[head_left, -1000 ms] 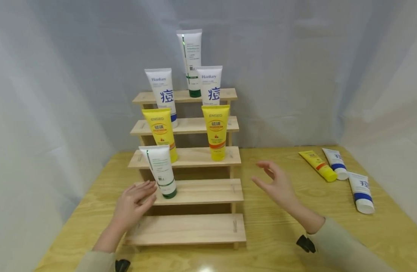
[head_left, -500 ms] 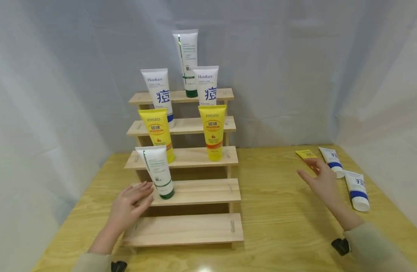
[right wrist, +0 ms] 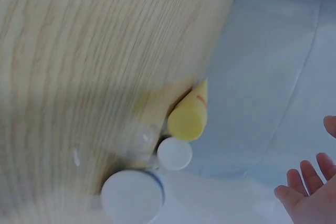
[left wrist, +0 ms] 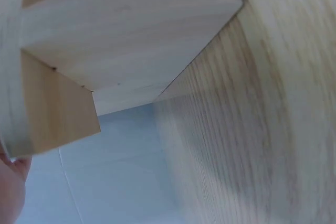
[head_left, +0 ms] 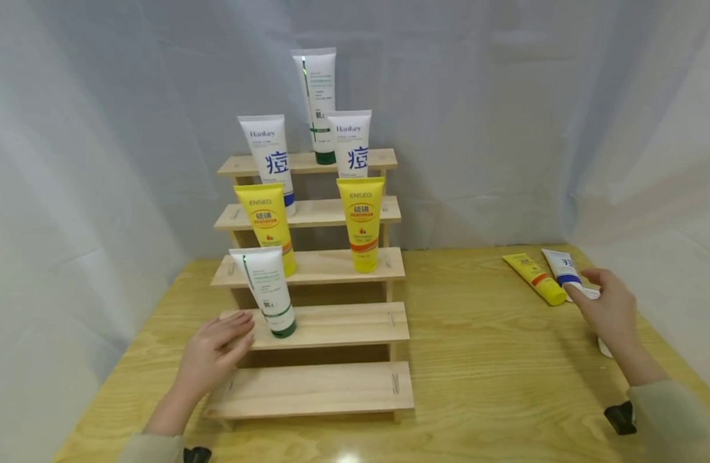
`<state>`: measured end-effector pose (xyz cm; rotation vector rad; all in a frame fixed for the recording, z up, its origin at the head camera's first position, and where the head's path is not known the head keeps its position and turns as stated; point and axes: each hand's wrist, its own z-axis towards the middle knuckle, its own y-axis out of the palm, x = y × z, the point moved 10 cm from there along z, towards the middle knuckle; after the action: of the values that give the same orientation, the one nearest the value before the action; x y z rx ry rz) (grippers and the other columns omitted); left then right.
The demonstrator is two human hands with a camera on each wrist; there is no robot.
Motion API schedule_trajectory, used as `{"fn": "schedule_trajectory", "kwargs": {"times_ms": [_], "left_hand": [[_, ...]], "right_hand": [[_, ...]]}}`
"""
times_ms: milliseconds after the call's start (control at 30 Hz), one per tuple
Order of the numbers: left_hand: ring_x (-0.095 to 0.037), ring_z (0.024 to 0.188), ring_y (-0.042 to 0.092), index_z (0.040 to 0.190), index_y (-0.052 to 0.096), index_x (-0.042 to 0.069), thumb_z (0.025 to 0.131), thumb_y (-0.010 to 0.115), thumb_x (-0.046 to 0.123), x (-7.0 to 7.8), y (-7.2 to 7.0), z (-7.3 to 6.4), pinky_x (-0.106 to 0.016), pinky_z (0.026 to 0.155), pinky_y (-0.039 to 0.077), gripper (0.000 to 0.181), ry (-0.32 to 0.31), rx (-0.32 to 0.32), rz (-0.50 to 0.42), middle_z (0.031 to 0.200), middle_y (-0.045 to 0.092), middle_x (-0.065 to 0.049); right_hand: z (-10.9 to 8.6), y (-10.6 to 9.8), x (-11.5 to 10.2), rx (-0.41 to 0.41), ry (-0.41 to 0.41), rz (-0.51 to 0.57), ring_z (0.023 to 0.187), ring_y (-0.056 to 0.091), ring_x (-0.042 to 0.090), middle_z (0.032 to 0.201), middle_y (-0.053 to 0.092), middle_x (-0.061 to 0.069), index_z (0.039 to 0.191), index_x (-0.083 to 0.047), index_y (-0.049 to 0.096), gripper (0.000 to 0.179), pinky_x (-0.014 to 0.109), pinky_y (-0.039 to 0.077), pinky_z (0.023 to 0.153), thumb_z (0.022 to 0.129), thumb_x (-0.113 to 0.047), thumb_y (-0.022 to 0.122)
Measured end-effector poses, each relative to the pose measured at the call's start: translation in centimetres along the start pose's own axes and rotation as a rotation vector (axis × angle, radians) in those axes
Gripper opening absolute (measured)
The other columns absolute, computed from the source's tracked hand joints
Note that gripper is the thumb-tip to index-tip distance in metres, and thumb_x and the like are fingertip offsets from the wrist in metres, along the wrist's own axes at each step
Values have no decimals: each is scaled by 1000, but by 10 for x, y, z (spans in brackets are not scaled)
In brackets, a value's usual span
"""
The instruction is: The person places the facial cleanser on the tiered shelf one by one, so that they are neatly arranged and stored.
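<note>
My left hand (head_left: 213, 350) is beside the left end of the wooden stepped rack, its fingers close to a white squeeze tube (head_left: 267, 289) with a green cap. That tube stands upright on the second step from the bottom; whether the fingertips touch the rack cannot be told. On the right, my right hand (head_left: 612, 312) hovers over a lying white tube with a blue band, hiding most of it; its white cap (right wrist: 131, 198) shows in the right wrist view. There the fingers look spread and hold nothing. Beside it lie a yellow tube (head_left: 536, 279) and another white-and-blue tube (head_left: 559, 265).
The rack (head_left: 314, 389) has several steps. Two yellow tubes (head_left: 363, 225) stand on the middle step, white-and-blue tubes (head_left: 272, 157) above them, and a white-and-green tube (head_left: 320, 106) on top. A pale curtain (head_left: 459, 128) encloses the wooden table (head_left: 476, 386).
My right hand has moved rightward from beside the rack, past the yellow tube, to the nearer white-and-blue tube. My left hand stays beside the rack. The view has shifted slightly.
</note>
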<state>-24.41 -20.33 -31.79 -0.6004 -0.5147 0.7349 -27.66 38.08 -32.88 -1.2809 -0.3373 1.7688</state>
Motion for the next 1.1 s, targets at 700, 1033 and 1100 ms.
{"fn": "schedule_trajectory", "kwargs": {"times_ms": [700,1033,1100], "left_hand": [[-28,93,59,91,69,3,69,71,10,-2,-2,0,-49,86,38,24,-15,7,17,104,64,-8],[-28,92,60,90,69,2,67,71,8,1,-3,0,-50,85,39,24,-8,28,7,102,64,-9],[-28,92,60,90,69,2,67,71,8,0,-3,0,-50,85,38,24,-14,27,4,102,64,-9]], "right_hand": [[34,15,197,-121,189,-161,99,38,49,115,40,35,121,9,39,74,58,37,72,82,-53,49],[9,3,132,-265,228,-185,98,37,51,111,37,39,115,19,33,70,52,42,69,87,-44,47],[6,3,125,-297,234,-207,96,38,52,109,37,40,114,21,32,66,52,42,69,88,-38,48]]}}
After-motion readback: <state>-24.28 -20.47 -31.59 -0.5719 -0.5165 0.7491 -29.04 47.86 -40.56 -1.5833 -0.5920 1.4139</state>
